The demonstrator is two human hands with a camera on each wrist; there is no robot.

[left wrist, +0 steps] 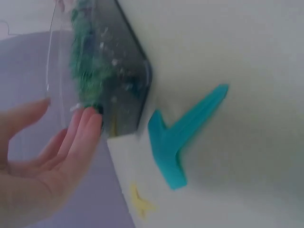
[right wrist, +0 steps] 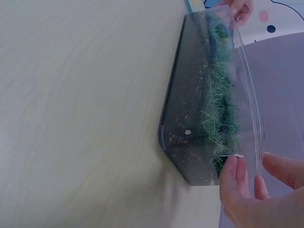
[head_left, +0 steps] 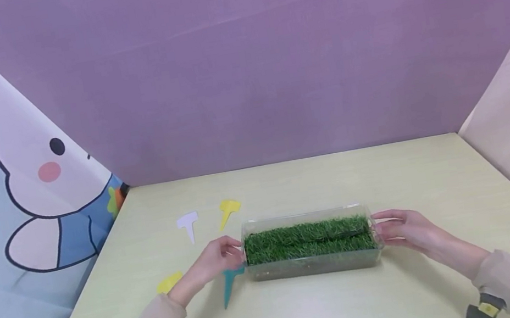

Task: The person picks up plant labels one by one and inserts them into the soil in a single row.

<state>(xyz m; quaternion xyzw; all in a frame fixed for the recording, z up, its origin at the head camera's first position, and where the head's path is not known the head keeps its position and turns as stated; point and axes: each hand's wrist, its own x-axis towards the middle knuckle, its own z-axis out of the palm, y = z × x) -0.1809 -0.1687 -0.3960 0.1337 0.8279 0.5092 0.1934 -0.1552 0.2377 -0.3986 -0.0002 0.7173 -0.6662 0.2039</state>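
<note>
A clear plastic box [head_left: 314, 267] sits on the table with strips of green artificial grass [head_left: 304, 233] inside. Dark bits show through its lower wall in the right wrist view. My left hand [head_left: 217, 259] holds the box's left end, fingertips at the end wall and thumb by the rim. At the opposite end, my right hand [head_left: 409, 232] grips it, fingers in a cutout [right wrist: 223, 159] and thumb at the rim. Just beside my left hand lies a teal T-shaped plant label [left wrist: 168, 142], its point toward me.
Behind my left hand are a white T-shaped label [head_left: 188, 220] and a yellow one [head_left: 229, 207]. Another yellow piece [head_left: 169, 282] is partly hidden by my left wrist. A purple cloth [head_left: 270, 67] hangs along the back edge of the pale table [head_left: 320, 315].
</note>
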